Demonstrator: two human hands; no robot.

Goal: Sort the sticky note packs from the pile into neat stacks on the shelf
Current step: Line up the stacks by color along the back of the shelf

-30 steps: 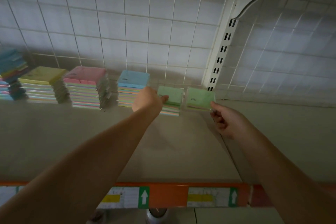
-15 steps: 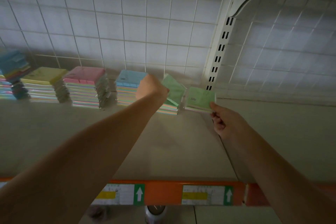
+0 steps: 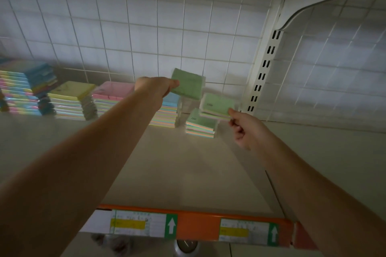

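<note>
Head view, near to far. Shelf front edge: orange price rail (image 3: 198,225) carrying two white labels with yellow bars and green arrow tabs. Shelf (image 3: 188,173): pale surface, two bare forearms reaching across it. Right hand (image 3: 244,129): fingers curled, grip pinching the near right corner of a green-topped sticky note pack (image 3: 217,103), held tilted in the air just above and to the right of the short green stack. Short green stack (image 3: 200,124): a few packs with pastel striped edges, resting on the shelf to the right of the blue stack. Left hand (image 3: 155,87): raised above the stacks, grip clamped on the left edge of a second green pack (image 3: 188,85), which is tilted and clear of the stacks. Blue-topped stack (image 3: 169,110): partly hidden behind the left forearm. Pink-topped stack (image 3: 112,94): left of the blue one. Yellow-topped stack (image 3: 71,100): next to the left, similar height. Untidy pile (image 3: 27,87): far left, taller, packs skewed, blue and mixed colours. Back wall: white wire grid panel (image 3: 167,27) behind the stacks. White slotted upright (image 3: 265,69): to the right of the stacks, with a curved bracket above it.
</note>
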